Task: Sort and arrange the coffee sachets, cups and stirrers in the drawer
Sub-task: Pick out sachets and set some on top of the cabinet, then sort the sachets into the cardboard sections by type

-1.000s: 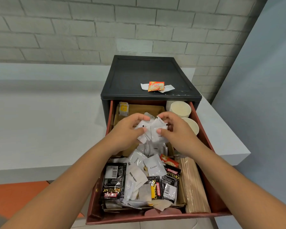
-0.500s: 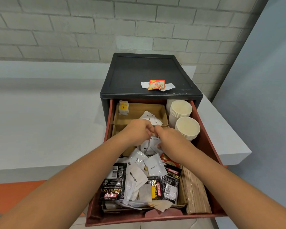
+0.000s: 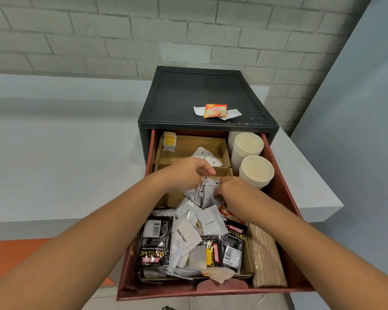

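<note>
Now both hands have dropped from where they were a second ago, raised over the cardboard compartment at the drawer's 12 o'clock end, and sit lower, over the middle compartment. The left hand (image 3: 187, 173) curls its fingers round the 10 o'clock edge of a bunch of small white sachets (image 3: 205, 191), and the right hand (image 3: 232, 191) pinches the same bunch from 3 o'clock. The fan they held spread out is now gathered tight and stands on edge in the middle of the drawer (image 3: 285, 211). With the hands out of the way, a few loose white sachets (image 3: 207, 156) show lying in the back compartment (image 3: 188, 145), with a yellow-tagged tea bag (image 3: 169, 142) at its 11 o'clock corner. To my eye the white ones are being squared up and seated as one group, while the heap nearer the person is not yet sorted. There the print is legible: two Cream packets (image 3: 211, 221) carry that one word, a third packet (image 3: 186, 237) reads "White Sugar", and the black sachets (image 3: 154, 245) at 7 and 5 o'clock read "Kopiko Supremo". Two stacks of paper cups (image 3: 257, 171) stand at 1 o'clock, the wooden stirrers (image 3: 267, 253) lie along the 4 o'clock side, and an orange sachet (image 3: 215, 110), whose label seems to begin "Coffee", lies on top of the black cabinet (image 3: 177, 97).
</note>
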### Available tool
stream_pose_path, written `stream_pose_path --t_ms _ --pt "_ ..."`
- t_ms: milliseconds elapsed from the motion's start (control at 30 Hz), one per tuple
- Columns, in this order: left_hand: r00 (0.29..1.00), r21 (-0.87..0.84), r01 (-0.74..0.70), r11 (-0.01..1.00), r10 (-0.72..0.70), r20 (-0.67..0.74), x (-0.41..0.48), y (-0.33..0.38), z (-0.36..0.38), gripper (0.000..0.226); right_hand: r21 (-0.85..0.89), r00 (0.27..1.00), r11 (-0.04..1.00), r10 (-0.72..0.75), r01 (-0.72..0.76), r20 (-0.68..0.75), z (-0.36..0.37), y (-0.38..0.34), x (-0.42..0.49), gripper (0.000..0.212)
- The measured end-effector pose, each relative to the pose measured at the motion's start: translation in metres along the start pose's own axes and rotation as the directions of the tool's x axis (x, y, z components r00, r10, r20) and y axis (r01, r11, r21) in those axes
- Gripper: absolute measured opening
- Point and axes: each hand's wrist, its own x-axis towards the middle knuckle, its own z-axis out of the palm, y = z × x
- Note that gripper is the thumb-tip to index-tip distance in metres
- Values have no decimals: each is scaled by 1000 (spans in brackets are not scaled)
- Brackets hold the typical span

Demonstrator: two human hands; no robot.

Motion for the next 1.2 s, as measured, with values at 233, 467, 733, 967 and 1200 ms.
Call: stream_pose_path --t_ms 233,467,733,967,1200 --pt "997 53 -73 996 74 -22 -35 3 -16 42 202 990 979 8 21 -140 0 2 -16 36" --pt "958 113 -195 974 214 -192 -75 2 -24 28 486 968 860 -38 158 -247 -9 -26 -24 25" --pt "857 425 -63 903 267 -440 -104 -42 -9 32 576 996 816 -86 56 26 7 -65 -7 75" --pt "802 281 -115 953 256 -540 -103 -50 0 29 715 996 699 -55 -12 70 12 -80 -2 87" --pt "794 208 -140 968 236 -560 -103 -53 2 36 747 999 665 38 -8 -23 15 -94 0 93"
